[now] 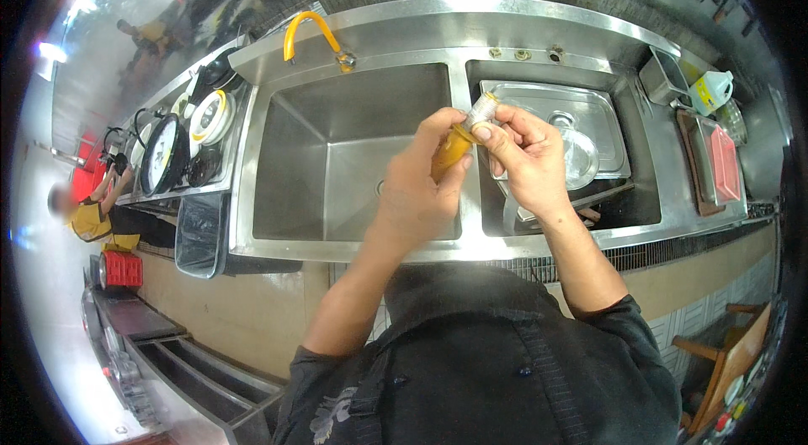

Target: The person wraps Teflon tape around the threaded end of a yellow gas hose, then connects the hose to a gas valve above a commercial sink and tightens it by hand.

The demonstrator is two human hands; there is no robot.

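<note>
Both hands meet above the divider between the two steel sinks. My left hand (412,184) is closed around the lower end of an amber-yellow tube-shaped thing (454,148). Its upper part is a pale silvery band (481,111) with a yellowish tip, and I cannot tell whether that is a fitting or a label. The fingers of my right hand (536,157) pinch it at the silvery part, thumb on the near side. Part of the thing is hidden behind my fingers.
A yellow curved faucet (310,24) rises behind the left sink (290,150). Steel trays (614,121) and a round clear lid (576,159) lie in the right sink. Dishes and pans (164,154) crowd the left counter. A person (93,218) stands far left.
</note>
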